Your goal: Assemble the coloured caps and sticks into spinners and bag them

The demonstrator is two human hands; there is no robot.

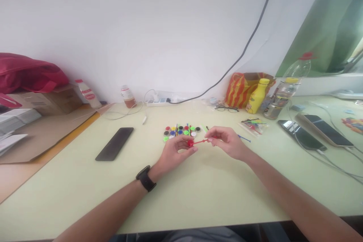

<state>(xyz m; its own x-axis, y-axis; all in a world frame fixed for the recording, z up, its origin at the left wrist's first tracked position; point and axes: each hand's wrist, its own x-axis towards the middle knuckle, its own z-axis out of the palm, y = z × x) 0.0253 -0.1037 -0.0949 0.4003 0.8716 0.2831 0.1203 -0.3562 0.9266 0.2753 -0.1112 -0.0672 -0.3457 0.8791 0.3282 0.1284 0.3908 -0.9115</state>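
Observation:
Between finger and thumb my left hand [177, 153] grips a small red round piece [190, 143]. My right hand [225, 141] pinches a thin red plastic stick [200, 141], whose left end meets the red round piece. Whether the two are joined I cannot tell. Just beyond my hands lie several small round discs [180, 132] in red, black, blue, green, yellow and white, with thin coloured sticks among them. A blue stick [244, 138] lies to the right of my right hand. Near it is a clear bag [253, 125] with more coloured sticks.
A black phone [115, 144] lies at left, and two more phones [302, 135] with cables at right. Along the wall stand bottles, including a yellow bottle [257, 96], a striped bag [236, 90], glasses [227, 109] and a power strip [157, 102]. Cardboard [48, 132] covers the left side.

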